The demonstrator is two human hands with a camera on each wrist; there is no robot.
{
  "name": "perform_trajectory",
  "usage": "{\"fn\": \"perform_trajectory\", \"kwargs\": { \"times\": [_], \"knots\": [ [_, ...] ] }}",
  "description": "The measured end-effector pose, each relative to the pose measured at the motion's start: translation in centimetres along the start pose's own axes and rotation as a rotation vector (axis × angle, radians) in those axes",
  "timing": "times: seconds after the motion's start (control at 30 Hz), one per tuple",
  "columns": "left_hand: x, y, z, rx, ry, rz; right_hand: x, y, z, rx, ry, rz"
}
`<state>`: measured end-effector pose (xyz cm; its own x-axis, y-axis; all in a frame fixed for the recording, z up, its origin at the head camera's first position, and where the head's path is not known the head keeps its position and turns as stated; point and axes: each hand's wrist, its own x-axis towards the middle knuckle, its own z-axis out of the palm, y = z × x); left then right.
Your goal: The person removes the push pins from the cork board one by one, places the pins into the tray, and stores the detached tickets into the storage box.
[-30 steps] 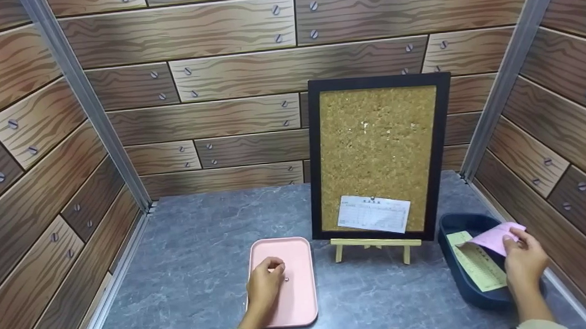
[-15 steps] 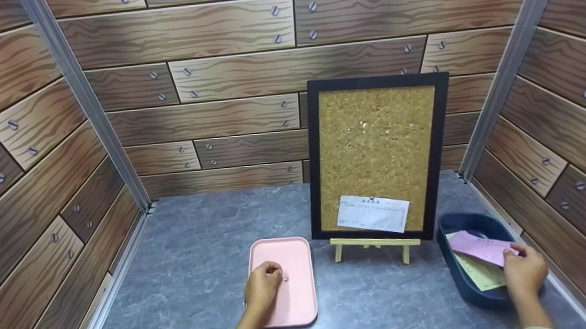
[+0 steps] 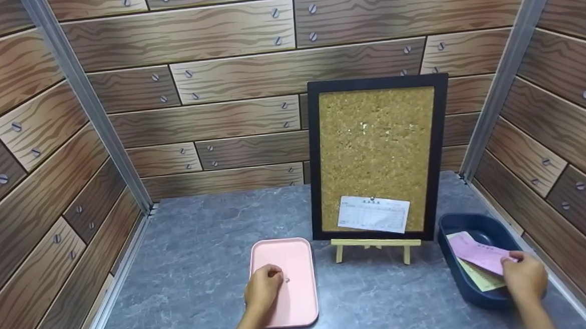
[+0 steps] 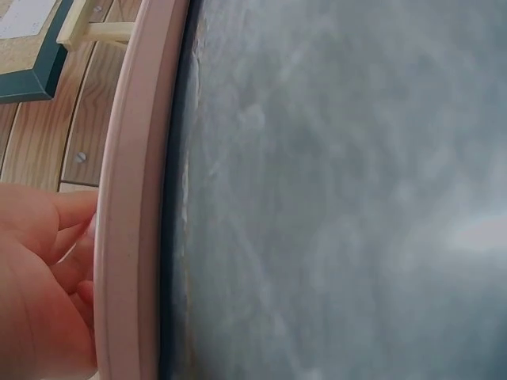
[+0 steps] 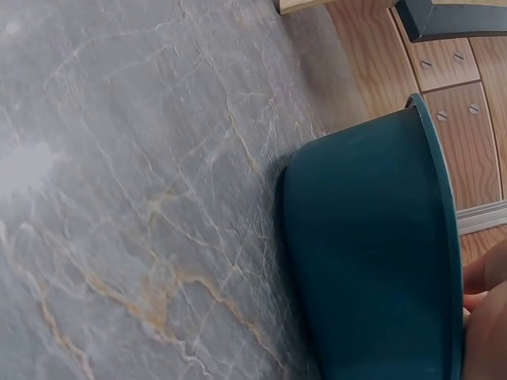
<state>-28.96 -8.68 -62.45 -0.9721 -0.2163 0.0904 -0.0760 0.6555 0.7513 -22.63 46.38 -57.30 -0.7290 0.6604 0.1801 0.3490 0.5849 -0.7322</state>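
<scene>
Right hand (image 3: 524,275) has the pink slip (image 3: 484,255) by its right end, thumb and fingers closed in a pinch, with the rest of the paper reaching leftward over the yellow slip (image 3: 483,279) inside the blue bin (image 3: 480,300). That bin sits by the right edge of the table (image 3: 188,270), toward the front corner.

Left hand (image 3: 261,289) is over the pink tray (image 3: 300,307) near the front edge, fingertips drawn in toward the thumb just beside a small shiny pin (image 3: 287,280). Can't tell if anything's in that pinch; the tray rim hides it in the left wrist view, and the bin wall covers most of the right hand's grip in the other one.

As for handling, I'd guess the slip is ordinary thin paper: super light, floppy, easy to crease or tear. End or corner is where I'd grab it, lightly, and the free end will probably sag and drag on whatever's under it.

Compared with a second ago, the slip was lifted and curled up off the yellow one; now it lies lower and flatter, with the right hand lower too. Left hand's barely shifted.
</scene>
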Motion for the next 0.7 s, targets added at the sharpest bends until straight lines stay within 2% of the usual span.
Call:
{"fn": "perform_trajectory", "kwargs": {
  "times": [0.13,0.23,0.5,0.7],
  "knots": [
    [0.0,0.1,0.0,0.027,-0.013,-0.007,-0.1,0.1,-0.2,-0.045,-0.044,-0.021],
    [-0.1,0.1,0.0,0.034,-0.010,0.009,-0.2,0.2,-0.6,-0.087,-0.087,-0.037],
    [0.0,-0.3,-0.3,0.003,-0.009,0.046,-0.3,-0.1,-1.8,-0.236,-0.187,-0.097],
    [0.1,-0.1,-0.6,-0.030,-0.013,0.060,0.0,-0.7,-2.4,-0.307,-0.263,-0.046]
  ]
}}
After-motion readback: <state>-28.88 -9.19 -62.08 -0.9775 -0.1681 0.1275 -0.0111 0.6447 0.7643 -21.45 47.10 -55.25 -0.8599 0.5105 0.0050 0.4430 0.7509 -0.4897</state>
